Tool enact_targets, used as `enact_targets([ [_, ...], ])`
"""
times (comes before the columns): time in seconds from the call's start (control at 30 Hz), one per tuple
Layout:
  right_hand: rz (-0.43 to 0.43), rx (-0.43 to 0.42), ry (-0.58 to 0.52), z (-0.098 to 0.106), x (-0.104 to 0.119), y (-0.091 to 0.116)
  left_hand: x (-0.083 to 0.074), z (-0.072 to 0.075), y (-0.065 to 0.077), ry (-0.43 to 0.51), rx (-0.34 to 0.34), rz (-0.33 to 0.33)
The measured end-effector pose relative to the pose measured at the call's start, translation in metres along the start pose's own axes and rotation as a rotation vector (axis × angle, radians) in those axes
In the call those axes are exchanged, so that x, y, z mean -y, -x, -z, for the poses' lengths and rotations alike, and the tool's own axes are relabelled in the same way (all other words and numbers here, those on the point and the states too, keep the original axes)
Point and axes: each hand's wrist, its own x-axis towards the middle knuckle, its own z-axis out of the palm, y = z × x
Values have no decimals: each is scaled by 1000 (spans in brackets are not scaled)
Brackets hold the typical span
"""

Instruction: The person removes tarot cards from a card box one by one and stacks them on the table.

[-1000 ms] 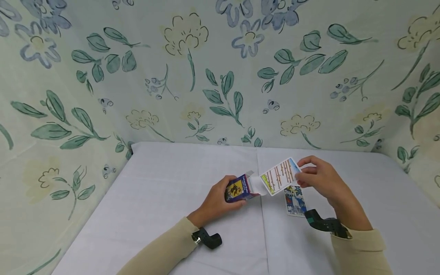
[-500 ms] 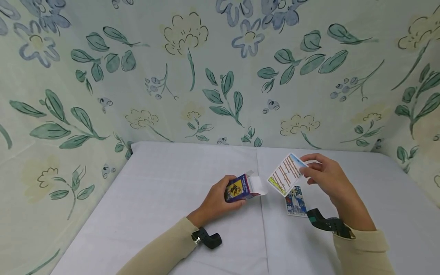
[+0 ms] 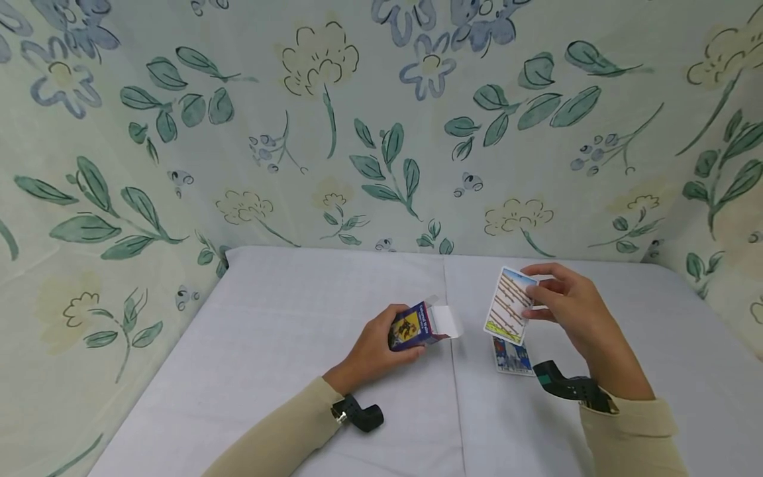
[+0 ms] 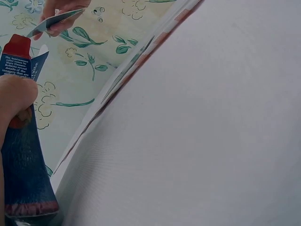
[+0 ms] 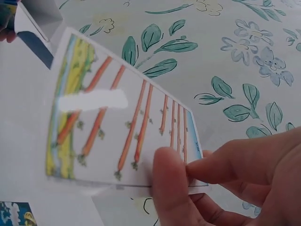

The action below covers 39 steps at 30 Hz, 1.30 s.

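My two hands are apart, each with something in its grip. My left hand (image 3: pixel 377 344) is clamped round a dark blue tarot card box (image 3: pixel 405 331), fingers curled over its far side and thumb along the near side. The box has a yellow picture panel on its front, and its end with the white-lined flap (image 3: pixel 456 323) points toward my right hand (image 3: pixel 566 298). In the left wrist view its narrow side shows small white print by a red end.

With my right hand I pinch a tarot card (image 3: pixel 509 306) by its edge near the blue end, between thumb and fingers. Slanting brown rods with little green leaves cross its white face, and a yellow-green strip runs along the other end. The card is tilted, well apart from the box, and in the head view it overlaps the top of a blue-patterned card (image 3: pixel 514 358) lying on the white tablecloth (image 3: pixel 310 298). In the right wrist view a gap shows between the two cards.

My beige sleeves (image 3: pixel 274 434) end at black wrist cameras (image 3: pixel 360 414), and a floral cloth (image 3: pixel 381 99) hangs behind the table
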Motion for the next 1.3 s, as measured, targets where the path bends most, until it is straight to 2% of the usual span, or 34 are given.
enact_targets([
  [0.2, -20, 1, 50, 1, -2, -1, 0, -1, 1, 3, 3, 1],
  [0.43, -113, -34, 125, 3, -9, -3, -1, 0, -1, -3, 9, 3],
  [0.83, -171, -54, 141, 5, -26, -3, -3, 2, 0, -10, 15, 28],
  [1.07, -248, -4, 203, 4, -38, -7, -1, 1, 0, -1, 12, 13],
  [1.3, -283, 56, 199, 3, -50, -9, -1, 1, 1, 6, 9, 12],
])
